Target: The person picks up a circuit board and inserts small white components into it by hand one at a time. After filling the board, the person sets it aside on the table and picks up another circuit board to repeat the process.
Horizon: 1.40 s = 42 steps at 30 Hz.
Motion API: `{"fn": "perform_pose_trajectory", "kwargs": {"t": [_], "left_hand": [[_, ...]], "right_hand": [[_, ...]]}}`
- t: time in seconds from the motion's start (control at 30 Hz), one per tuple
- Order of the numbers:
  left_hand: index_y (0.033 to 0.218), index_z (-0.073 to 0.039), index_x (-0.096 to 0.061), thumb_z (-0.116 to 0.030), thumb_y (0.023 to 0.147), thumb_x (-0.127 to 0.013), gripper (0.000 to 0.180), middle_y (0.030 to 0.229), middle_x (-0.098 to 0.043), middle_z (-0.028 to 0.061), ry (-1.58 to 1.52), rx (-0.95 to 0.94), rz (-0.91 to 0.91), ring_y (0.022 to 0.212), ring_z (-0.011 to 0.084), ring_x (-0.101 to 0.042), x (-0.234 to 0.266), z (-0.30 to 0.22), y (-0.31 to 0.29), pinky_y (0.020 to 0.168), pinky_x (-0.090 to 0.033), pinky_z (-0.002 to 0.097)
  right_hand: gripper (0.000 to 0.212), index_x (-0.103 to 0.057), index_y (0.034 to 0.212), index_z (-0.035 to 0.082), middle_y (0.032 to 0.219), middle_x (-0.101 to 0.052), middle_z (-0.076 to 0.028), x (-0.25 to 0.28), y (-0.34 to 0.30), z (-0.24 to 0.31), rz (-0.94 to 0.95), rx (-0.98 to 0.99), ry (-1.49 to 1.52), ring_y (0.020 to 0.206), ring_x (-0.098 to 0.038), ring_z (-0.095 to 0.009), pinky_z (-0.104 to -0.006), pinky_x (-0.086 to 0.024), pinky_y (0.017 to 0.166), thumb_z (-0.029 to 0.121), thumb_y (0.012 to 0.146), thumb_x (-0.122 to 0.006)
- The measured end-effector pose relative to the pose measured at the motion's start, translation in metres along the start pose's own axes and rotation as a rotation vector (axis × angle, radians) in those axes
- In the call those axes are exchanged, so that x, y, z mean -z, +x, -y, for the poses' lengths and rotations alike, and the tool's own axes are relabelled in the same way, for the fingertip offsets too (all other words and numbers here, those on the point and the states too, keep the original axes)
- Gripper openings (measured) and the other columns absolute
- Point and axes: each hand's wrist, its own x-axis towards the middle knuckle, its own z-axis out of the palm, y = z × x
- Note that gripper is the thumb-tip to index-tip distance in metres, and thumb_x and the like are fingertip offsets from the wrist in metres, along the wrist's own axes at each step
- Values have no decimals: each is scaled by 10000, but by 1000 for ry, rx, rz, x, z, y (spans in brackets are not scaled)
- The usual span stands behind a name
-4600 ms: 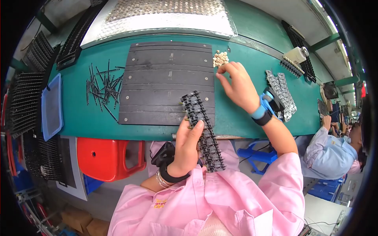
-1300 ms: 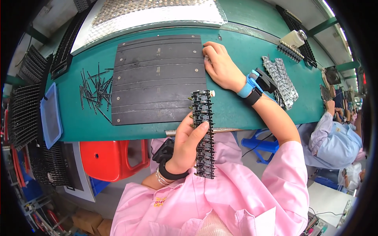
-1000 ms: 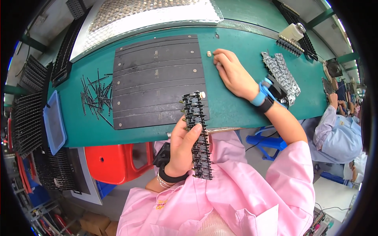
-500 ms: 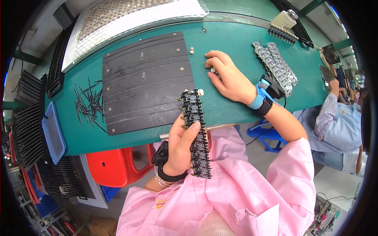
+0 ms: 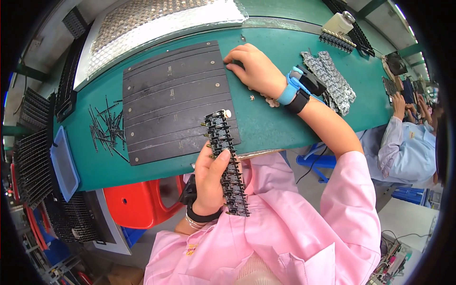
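Black strip (image 5: 227, 173) clamped by left hand (image 5: 209, 180): hold it steady. Right hand (image 5: 259, 71), toward one o'clock: contact unclear, can't tell its grip.

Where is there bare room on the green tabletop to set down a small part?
One bare patch of green tabletop lies between the black plate and the right forearm. Another lies between the right hand and the silver strips. It is crowded at the black rods, and small pale pieces lie by the blue wristband.
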Motion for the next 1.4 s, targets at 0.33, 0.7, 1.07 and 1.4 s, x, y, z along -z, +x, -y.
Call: {"fn": "perform_pose_trajectory", "kwargs": {"t": [0.33, 0.7, 1.07, 1.4], "left_hand": [[859, -15, -361, -140, 843, -402, 132, 577, -395, 59, -10, -16, 18, 373, 106, -393, -2, 2, 0, 287, -325, 217], [894, -15, -364, -128, 836, -414, 137, 591, -417, 62, 26, 24, -35, 379, 105, -395, 0, 6, 5, 293, -325, 216], [947, -8, -371, -123, 838, -410, 164, 589, -443, 62, 54, 49, -45, 394, 97, -411, -9, 9, 5, 324, -343, 211], [1151, -4, -372, -64, 844, -433, 319, 1008, -507, 43, -55, 68, 137, 900, 71, -477, -7, 14, 6, 788, -376, 216]], "right_hand": [[212, -538, 923, 27, 935, -523, -122, 17, -35, 33, -90, 190, -107, 865, -469, -288, -355, -409, 753, 73, 719, -568], [239, -526, 911, -2, 862, -477, -118, 23, -120, 68, -53, -130, 7, 775, -477, -270, -323, -416, 643, -33, 678, -568], [188, -497, 931, -15, 882, -549, -108, 28, -95, 93, -277, -400, 965, 784, -541, -168, -270, -451, 671, -64, 751, -515], [285, -404, 1046, -12, 934, -543, -123, 40, -101, 104, -201, -563, 1549, 832, -548, -144, -252, -468, 711, -48, 781, -501]]}}
